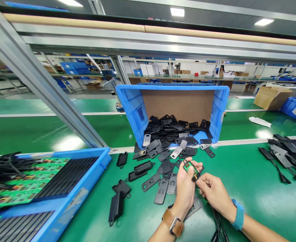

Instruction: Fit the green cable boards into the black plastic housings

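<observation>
Working the wires: you seem to be at the step of settling the thin coloured wires (195, 176) where they leave the small circuit board (188, 167); I judge this from how your hands meet there.
Circuit board: it sits in your left hand, above the green tabletop (251, 208), its little display (187, 165) facing up, and it appears to be bedded in a dark shell.
Left hand (186, 185): your fingers curl closed around the board and your thumb lies on its face, so the hold looks firm.
Right hand (214, 190): your thumb and forefinger are drawn nearly together beside the wires, the other fingers folded in; I cannot tell whether you pinch anything.
Next move: it would call for a steady left hold and a light right fingertip, so you neither kink the wires nor strain their joints.
Black covers (161, 191): loose ones lie near your left hand, and more spill from the blue crate (173, 87), its opening toward you.
Black cables (217, 222): they run down below your right hand and are cut off at the bottom.
Hard to make out: your fingers hide the board's underside, your right hand covers where the cables begin, and the green sliver (205, 201) beneath it may be another board.
Blue tray (74, 201): its left part is out of view.
</observation>
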The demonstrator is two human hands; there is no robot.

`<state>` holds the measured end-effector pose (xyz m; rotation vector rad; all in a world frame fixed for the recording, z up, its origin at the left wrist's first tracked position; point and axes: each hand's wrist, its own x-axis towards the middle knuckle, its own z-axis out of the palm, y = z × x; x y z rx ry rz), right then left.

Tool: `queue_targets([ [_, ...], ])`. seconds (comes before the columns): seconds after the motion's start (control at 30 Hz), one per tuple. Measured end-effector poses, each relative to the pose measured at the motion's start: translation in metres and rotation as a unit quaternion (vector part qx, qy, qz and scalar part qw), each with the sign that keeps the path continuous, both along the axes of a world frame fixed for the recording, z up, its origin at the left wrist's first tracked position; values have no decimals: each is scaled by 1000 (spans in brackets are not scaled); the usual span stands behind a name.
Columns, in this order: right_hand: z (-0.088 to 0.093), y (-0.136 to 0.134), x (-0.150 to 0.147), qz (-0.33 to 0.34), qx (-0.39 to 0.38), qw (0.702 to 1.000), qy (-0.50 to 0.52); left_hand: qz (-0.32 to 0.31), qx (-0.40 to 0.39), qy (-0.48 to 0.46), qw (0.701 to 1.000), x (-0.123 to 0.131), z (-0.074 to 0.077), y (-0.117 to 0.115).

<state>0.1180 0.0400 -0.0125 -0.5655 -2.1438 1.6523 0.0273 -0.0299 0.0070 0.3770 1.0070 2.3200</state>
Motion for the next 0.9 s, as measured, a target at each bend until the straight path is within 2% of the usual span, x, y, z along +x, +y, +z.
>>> queue_targets([
  [0.43, -2, 1, 1, -30, 73, 996, 31, 8, 6, 36, 999, 1, 2, -1],
  [0.63, -1, 2, 3, -34, 138, 989, 41, 8, -3, 46, 999, 2, 2, -2],
  [0.73, 0, 2, 2, -37, 120, 991, 38, 15, 0, 39, 999, 3, 3, -2],
  [0.9, 2, 5, -3, -19, 30, 999, 24, 7, 19, 15, 1000, 4, 4, -1],
])
